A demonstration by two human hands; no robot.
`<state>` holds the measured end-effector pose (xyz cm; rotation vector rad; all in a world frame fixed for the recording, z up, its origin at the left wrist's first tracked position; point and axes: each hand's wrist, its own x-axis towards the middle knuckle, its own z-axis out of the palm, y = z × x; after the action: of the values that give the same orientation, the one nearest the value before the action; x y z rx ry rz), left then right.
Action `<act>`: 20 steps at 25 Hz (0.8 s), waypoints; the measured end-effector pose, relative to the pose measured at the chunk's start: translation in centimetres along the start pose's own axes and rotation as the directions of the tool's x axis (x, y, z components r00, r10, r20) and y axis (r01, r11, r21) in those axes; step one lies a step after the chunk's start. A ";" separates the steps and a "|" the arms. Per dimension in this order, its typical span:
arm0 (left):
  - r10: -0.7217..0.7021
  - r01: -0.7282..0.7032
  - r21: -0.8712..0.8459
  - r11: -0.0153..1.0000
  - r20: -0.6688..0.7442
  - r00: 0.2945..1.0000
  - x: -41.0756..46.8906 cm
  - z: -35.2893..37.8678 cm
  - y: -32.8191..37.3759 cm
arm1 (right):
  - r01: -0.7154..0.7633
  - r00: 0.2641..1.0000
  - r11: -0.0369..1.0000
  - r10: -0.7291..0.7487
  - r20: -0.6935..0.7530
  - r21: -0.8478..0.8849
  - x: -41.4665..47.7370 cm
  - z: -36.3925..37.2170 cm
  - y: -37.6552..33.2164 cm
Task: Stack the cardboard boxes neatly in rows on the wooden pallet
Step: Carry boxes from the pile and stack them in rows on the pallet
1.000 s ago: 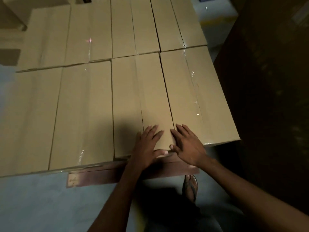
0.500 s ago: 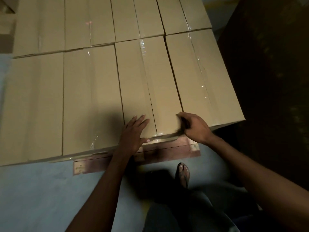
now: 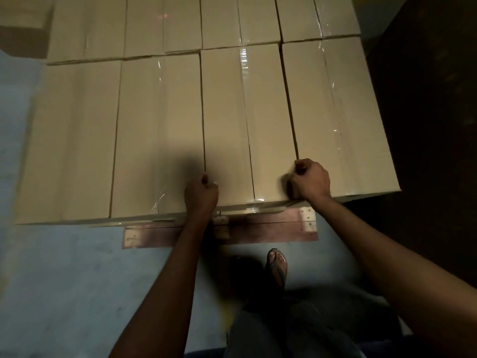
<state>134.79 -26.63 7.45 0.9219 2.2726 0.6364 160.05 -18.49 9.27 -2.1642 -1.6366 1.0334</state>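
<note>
Tan cardboard boxes sealed with clear tape lie side by side in two rows on a reddish wooden pallet [image 3: 260, 227]. The near row holds several long boxes. My left hand [image 3: 201, 195] grips the near left corner of the third box [image 3: 232, 130], fingers curled into the gap beside it. My right hand [image 3: 311, 180] grips that box's near right corner, fingers tucked into the gap next to the rightmost box [image 3: 343, 125]. A far row of boxes [image 3: 201, 21] butts against the near row.
Pale blue floor lies in front of the pallet, with my sandalled foot [image 3: 277, 264] just below it. A dark wall or stack [image 3: 426, 99] closes in the right side. More cardboard [image 3: 23, 24] sits at the far left.
My hands have spread from the box's middle to its two near corners. The fingers went from lying flat on top to curling into the gaps at both sides.
</note>
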 end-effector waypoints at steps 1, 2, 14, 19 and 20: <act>-0.036 0.036 -0.016 0.999 -0.002 0.999 0.2 -0.2 0.1 | -0.002 1.000 1.000 0.002 -0.002 -0.016 0.1 -0.1 0.0; -0.065 0.065 -0.033 0.997 0.001 0.998 0.5 -0.3 0.2 | -0.011 1.000 1.000 0.011 0.002 -0.019 0.3 -0.2 0.1; -0.144 0.148 -0.080 0.986 0.060 0.988 0.6 -1.0 -1.4 | -0.078 0.997 0.997 0.078 0.011 -0.029 -0.5 -0.4 0.5; -0.128 0.131 -0.055 0.990 0.049 0.991 0.3 -1.2 -1.1 | -0.046 0.998 0.996 0.049 0.035 -0.082 -0.8 -0.3 0.4; -0.128 0.131 -0.051 0.990 0.050 0.991 0.3 -1.2 -1.1 | -0.044 0.998 0.996 0.048 0.040 -0.080 -0.6 -0.4 0.5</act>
<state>133.29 -27.40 7.49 0.7489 2.2416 0.6100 160.57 -19.14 9.53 -2.2553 -1.6809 1.0510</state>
